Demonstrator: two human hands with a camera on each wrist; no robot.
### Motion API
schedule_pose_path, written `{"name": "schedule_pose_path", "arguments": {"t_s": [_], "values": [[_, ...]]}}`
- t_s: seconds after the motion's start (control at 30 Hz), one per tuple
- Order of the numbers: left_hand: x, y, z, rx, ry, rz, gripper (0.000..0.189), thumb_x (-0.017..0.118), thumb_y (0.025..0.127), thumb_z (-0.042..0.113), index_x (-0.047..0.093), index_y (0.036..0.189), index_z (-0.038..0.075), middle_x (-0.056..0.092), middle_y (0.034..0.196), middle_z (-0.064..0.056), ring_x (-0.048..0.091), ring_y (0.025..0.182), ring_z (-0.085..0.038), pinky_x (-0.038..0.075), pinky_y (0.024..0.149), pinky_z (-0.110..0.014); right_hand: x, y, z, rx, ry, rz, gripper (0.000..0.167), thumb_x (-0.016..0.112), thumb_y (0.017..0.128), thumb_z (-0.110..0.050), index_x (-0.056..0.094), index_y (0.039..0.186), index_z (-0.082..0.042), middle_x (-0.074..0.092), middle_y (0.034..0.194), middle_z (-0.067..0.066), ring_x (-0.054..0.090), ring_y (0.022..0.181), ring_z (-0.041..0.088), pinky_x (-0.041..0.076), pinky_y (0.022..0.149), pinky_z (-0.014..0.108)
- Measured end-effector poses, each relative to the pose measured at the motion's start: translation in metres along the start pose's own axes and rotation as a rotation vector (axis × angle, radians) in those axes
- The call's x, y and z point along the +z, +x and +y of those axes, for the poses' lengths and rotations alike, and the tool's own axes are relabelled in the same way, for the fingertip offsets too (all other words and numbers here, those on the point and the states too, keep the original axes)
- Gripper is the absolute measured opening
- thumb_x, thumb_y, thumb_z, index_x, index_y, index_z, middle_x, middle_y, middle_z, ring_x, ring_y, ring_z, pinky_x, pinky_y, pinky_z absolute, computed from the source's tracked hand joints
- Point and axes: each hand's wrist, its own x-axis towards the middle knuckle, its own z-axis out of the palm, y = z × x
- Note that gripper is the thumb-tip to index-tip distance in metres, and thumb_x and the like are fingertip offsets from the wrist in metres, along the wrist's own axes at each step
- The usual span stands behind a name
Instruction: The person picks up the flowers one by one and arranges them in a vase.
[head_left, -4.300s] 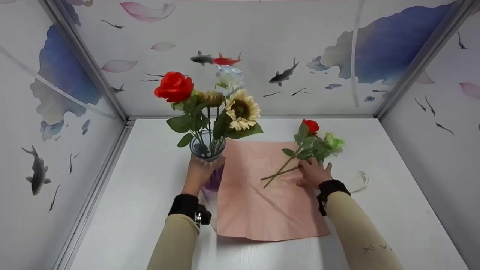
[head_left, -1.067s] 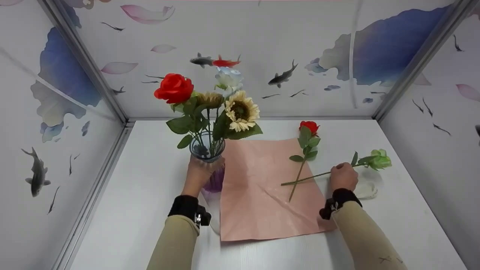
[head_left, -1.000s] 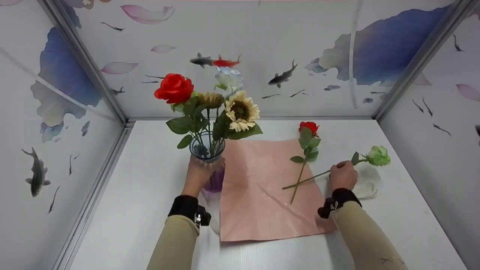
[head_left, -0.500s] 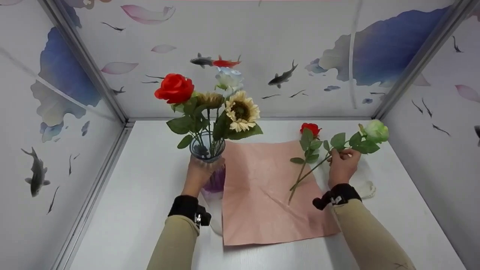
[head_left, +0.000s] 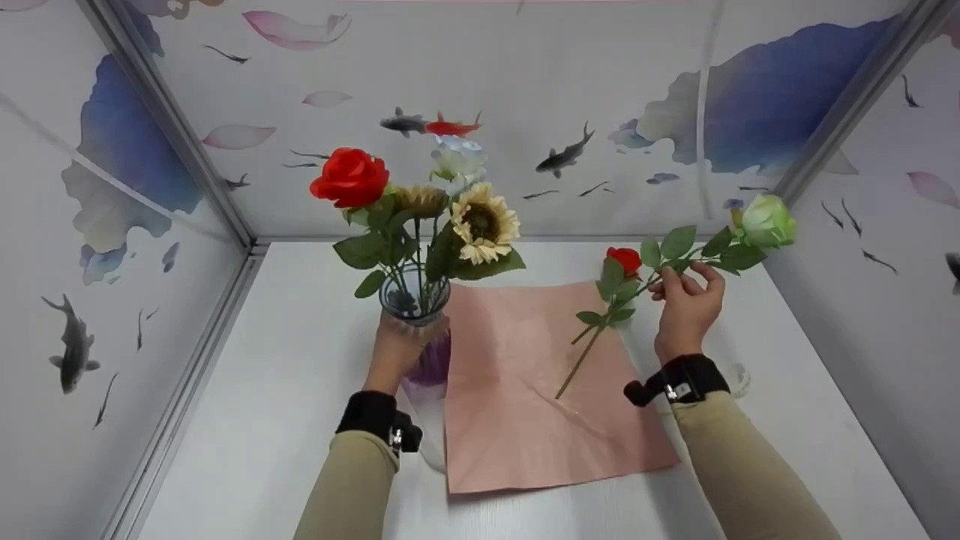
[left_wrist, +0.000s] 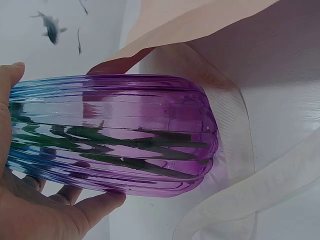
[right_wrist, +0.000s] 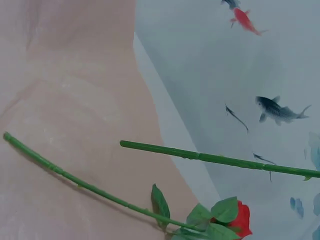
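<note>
My left hand (head_left: pixel 405 341) grips a ribbed glass vase (left_wrist: pixel 145 135), blue at the rim and purple at the base. Out of it rise a large red rose (head_left: pixel 349 178), a pale blue flower (head_left: pixel 457 161) and a cream sunflower (head_left: pixel 485 223), with another sunflower behind. My right hand (head_left: pixel 688 304) pinches the stem of a light green rose (head_left: pixel 768 222), lifted over the table. In the right wrist view that rose's bare stem (right_wrist: pixel 215 158) shows, but the hand does not. Below it a smaller red rose (right_wrist: pixel 240 220) lies across the paper's right edge.
A sheet of pink wrapping paper (head_left: pixel 517 420) lies mid-table beside the vase. White ribbon (left_wrist: pixel 235 135) trails by the vase base, partly under the paper. Another white ribbon loop (head_left: pixel 741 380) sits by my right wrist. Printed walls stand around the table.
The right hand, first over the two crossed roses, has taken the green rose, drawn it to the right, then raised it off the paper. The left hand stays on the vase.
</note>
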Motion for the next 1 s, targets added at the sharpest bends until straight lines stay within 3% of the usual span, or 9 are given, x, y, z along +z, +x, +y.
{"name": "schedule_pose_path", "arguments": {"t_s": [0.17, 0.37, 0.6, 0.8, 1.0], "values": [[0.000, 0.001, 0.000, -0.038, -0.030, 0.003, 0.106, 0.076, 0.085, 0.045, 0.016, 0.155, -0.008, 0.032, 0.156, -0.031, 0.039, 0.144, -0.041, 0.036, 0.117, -0.049, 0.008, 0.002, -0.001, -0.028, 0.051, -0.014, 0.038, 0.073, 0.092, -0.002, 0.057, 0.126, 0.001, 0.071, 0.092, 0.014, 0.067, 0.067, 0.021, 0.057, 0.063, 0.027], [0.000, 0.001, 0.000, -0.070, -0.047, 0.000, 0.109, 0.077, 0.084, 0.047, 0.015, 0.156, -0.005, 0.031, 0.158, -0.028, 0.038, 0.145, -0.039, 0.035, 0.118, -0.048, 0.020, -0.002, -0.002, -0.121, 0.134, -0.074, 0.020, 0.073, 0.093, -0.003, 0.064, 0.108, 0.008, 0.071, 0.091, 0.019, 0.068, 0.067, 0.022, 0.056, 0.064, 0.029], [0.000, 0.001, -0.001, -0.068, -0.057, 0.000, 0.108, 0.078, 0.083, 0.046, 0.016, 0.156, -0.004, 0.031, 0.159, -0.027, 0.038, 0.146, -0.038, 0.034, 0.119, -0.048, 0.041, -0.021, -0.018, -0.244, 0.163, -0.240, 0.023, 0.072, 0.095, -0.005, 0.064, 0.106, 0.013, 0.070, 0.092, 0.030, 0.068, 0.065, 0.027, 0.057, 0.065, 0.032], [0.000, 0.001, 0.000, -0.081, -0.053, -0.006, 0.109, 0.078, 0.084, 0.046, 0.015, 0.157, -0.003, 0.029, 0.160, -0.027, 0.036, 0.147, -0.039, 0.034, 0.119, -0.050, 0.055, -0.040, -0.033, -0.243, 0.234, -0.378, 0.026, 0.069, 0.098, -0.010, 0.061, 0.110, 0.012, 0.072, 0.092, 0.027, 0.070, 0.067, 0.026, 0.059, 0.068, 0.033], [-0.001, 0.001, 0.003, -0.021, -0.002, -0.011, 0.103, 0.076, 0.086, 0.044, 0.018, 0.155, -0.007, 0.029, 0.158, -0.030, 0.036, 0.146, -0.039, 0.033, 0.119, -0.049, 0.064, -0.054, -0.044, -0.276, 0.270, -0.459, 0.020, 0.066, 0.100, -0.007, 0.062, 0.110, 0.008, 0.072, 0.092, 0.025, 0.072, 0.067, 0.026, 0.059, 0.066, 0.035]]}}
